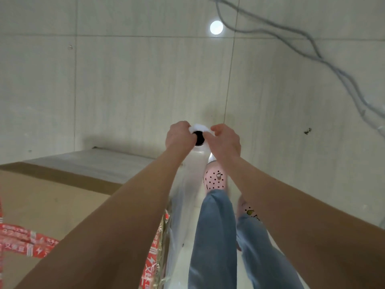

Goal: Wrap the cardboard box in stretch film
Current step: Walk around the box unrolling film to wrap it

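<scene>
A large cardboard box [54, 197] with red printed tape fills the lower left. Clear stretch film [183, 197] runs down along the box's right side. I look down the end of the upright stretch film roll [199, 137], white with a dark hollow core. My left hand [179, 135] grips the roll's top from the left, and my right hand [226, 140] grips it from the right. Both arms reach forward and down past the box's right edge.
My legs in blue jeans [216, 236] and pink perforated clogs [215, 178] stand on the pale tiled floor [125, 90] to the right of the box. A grey cable [333, 67] snakes across the floor at the upper right. A bright light reflection [216, 27] shows at the top.
</scene>
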